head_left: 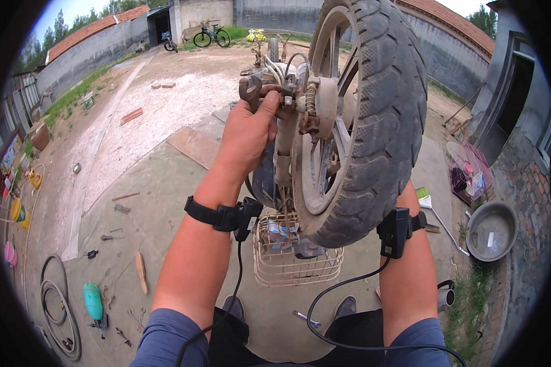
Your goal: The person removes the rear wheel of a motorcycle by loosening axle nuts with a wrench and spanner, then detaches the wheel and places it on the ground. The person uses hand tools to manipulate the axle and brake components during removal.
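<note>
An upturned two-wheeler's wheel (390, 116) with a worn black tyre and pale spokes stands upright before me. To the left of its hub (329, 110), my left hand (254, 125) is closed around a dark, rusty wrench (250, 90). The hand is beside the axle end and a rusty spring (311, 98). My right forearm (407, 269) reaches up behind the tyre, which hides my right hand; what it touches cannot be seen. Below the wheel, a pale wire basket (297, 275) rests on the ground mat.
A bright wrench (306, 318) lies between my feet. At left are a teal bottle-shaped tool (93, 301), a wooden stick (141, 273), a coiled hose (60, 306) and small tools. A grey basin (491, 231) and pink wire crate (469, 172) stand at right. Cables hang from both forearm straps.
</note>
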Demonstrator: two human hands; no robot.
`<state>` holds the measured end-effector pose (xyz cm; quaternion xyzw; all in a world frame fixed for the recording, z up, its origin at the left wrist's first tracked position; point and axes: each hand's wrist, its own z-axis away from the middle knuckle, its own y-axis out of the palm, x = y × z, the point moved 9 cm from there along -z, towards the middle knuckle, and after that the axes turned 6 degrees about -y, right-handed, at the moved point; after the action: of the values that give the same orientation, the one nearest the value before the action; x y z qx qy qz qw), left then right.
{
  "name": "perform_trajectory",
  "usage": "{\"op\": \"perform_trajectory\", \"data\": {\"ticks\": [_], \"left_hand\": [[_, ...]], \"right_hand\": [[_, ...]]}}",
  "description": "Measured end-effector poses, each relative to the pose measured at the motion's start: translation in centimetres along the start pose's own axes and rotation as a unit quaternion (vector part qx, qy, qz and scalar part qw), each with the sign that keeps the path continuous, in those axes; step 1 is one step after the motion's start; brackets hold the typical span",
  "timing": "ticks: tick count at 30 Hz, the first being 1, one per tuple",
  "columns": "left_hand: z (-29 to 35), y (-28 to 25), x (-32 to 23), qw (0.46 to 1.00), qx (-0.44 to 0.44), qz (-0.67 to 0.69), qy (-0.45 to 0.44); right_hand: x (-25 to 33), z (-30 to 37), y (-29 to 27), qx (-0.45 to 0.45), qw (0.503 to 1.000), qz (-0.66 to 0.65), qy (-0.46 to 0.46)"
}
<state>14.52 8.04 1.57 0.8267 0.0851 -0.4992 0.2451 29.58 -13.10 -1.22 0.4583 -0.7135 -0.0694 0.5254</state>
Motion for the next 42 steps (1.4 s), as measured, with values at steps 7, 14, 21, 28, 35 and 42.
{"op": "perform_trajectory", "data": {"ticks": [7, 14, 21, 28, 35, 42], "left_hand": [[-1.1, -0.7, 0.8, 0.998, 0.022, -0.046, -0.044], [-0.2, -0.1, 0.3, 0.999, 0.051, -0.011, -0.005], [-0.2, -0.5, 0.7, 0.999, 0.017, -0.016, -0.041], [-0.6, -0.5, 0.3, 0.997, 0.043, -0.054, -0.031], [0.2, -0.1, -0.3, 0.999, 0.031, 0.001, -0.033], [-0.8, -0.5, 0.9, 0.997, 0.041, -0.038, -0.055]], "right_hand": [[0.4, 0.8, 2.0, 0.012, 1.0, -0.006, 0.007], [0.0, 0.2, 0.5, 0.0, 1.0, -0.017, 0.005], [0.2, 0.8, 2.1, 0.024, 0.998, -0.051, 0.003], [-1.4, 1.2, 1.6, -0.04, 0.967, -0.197, 0.157], [0.1, 0.5, 1.1, -0.005, 1.0, -0.017, -0.005], [-0.1, 0.3, 0.9, 0.006, 1.0, -0.016, 0.005]]}}
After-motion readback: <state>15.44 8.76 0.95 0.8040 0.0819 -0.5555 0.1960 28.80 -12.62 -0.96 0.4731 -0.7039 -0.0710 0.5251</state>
